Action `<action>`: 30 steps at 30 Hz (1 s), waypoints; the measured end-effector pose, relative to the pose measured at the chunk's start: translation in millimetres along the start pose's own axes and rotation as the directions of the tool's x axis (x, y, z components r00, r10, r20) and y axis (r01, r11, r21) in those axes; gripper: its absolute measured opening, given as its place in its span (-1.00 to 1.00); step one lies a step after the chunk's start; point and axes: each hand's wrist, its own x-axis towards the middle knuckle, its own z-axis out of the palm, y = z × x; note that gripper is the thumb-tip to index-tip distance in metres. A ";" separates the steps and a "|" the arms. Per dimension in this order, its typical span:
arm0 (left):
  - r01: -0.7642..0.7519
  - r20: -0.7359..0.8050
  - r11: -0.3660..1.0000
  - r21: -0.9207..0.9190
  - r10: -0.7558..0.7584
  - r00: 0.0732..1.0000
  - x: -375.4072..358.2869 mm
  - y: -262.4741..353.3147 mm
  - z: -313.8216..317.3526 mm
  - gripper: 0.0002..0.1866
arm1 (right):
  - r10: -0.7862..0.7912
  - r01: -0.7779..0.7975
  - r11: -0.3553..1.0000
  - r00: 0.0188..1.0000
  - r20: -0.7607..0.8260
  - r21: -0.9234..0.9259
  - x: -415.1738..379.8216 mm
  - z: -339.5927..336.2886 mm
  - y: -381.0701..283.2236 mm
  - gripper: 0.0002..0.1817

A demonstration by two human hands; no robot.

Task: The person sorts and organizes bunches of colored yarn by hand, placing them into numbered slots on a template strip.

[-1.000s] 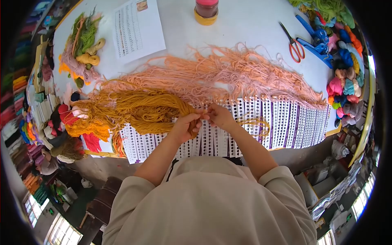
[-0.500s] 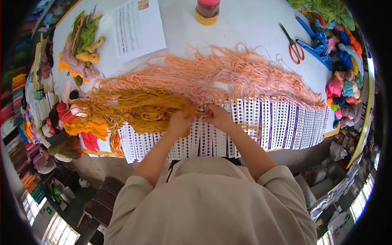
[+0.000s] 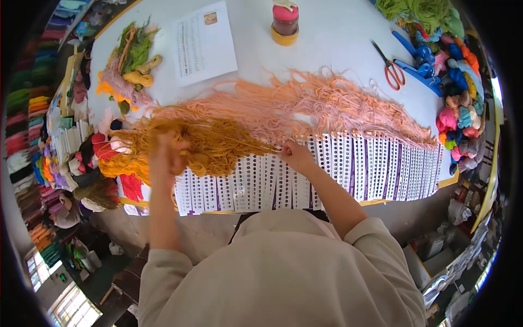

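A thick bundle of mustard-coloured yarn (image 3: 212, 143) lies across the left part of the punched cards. My right hand (image 3: 297, 156) is closed in a pinch on the drawn-together right end of these strands. Smeared by motion, my left hand (image 3: 166, 155) is at the bundle's left part, and its fingers cannot be made out. White cards with rows of round holes (image 3: 261, 182) lie side by side along the near table edge. Peach-pink yarn strands (image 3: 327, 103) spread from their far ends over the table.
Red-handled scissors (image 3: 394, 76) lie at the right, near a blue tool (image 3: 419, 57). Coloured yarn skeins (image 3: 463, 117) line the right edge. A printed sheet (image 3: 204, 43), a pink-topped jar (image 3: 285, 24) and small skeins (image 3: 131, 65) are farther back. More yarn (image 3: 98, 188) is heaped at left.
My left hand has moved left, away from my right hand, along the mustard yarn. The strands now stretch between them. My right hand keeps its pinch near the same spot; the view has shifted slightly.
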 end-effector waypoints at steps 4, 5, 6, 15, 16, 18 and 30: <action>0.052 0.369 0.987 -0.153 0.008 0.929 -58.0 -34.6 60.6 -0.47 | -0.084 0.085 0.861 0.996 -0.024 0.501 -17.8 0.5 -20.1 -0.90; -0.007 0.449 0.975 -0.220 0.107 0.887 -66.3 -43.1 69.9 -0.45 | -0.173 0.159 0.775 0.984 -0.037 0.612 -35.4 -9.0 -41.4 -0.88; -0.021 0.453 0.970 -0.243 0.132 0.882 -77.3 -41.1 75.4 -0.45 | -0.149 0.138 0.726 0.988 -0.041 0.674 -58.5 -20.5 -68.4 -0.87; 0.185 0.738 0.874 -0.450 0.247 0.628 -162.0 -24.8 61.2 -0.39 | -0.316 0.349 0.696 0.934 -0.170 0.627 -206.7 -17.2 -181.8 -0.87; 0.166 0.779 0.906 -0.388 0.226 0.585 -169.4 -24.3 57.9 -0.37 | -0.363 0.422 0.684 0.904 -0.224 0.596 -211.0 -10.2 -179.7 -0.88; 0.068 0.745 0.929 -0.364 0.247 0.620 -184.7 -25.7 56.4 -0.37 | -0.372 0.436 0.619 0.895 -0.245 0.653 -227.5 -5.6 -181.2 -0.91; -0.191 0.598 0.840 -0.507 0.503 0.624 -230.2 -39.3 63.1 -0.61 | -0.305 0.386 0.424 0.913 -0.272 0.819 -276.7 1.7 -150.7 -0.91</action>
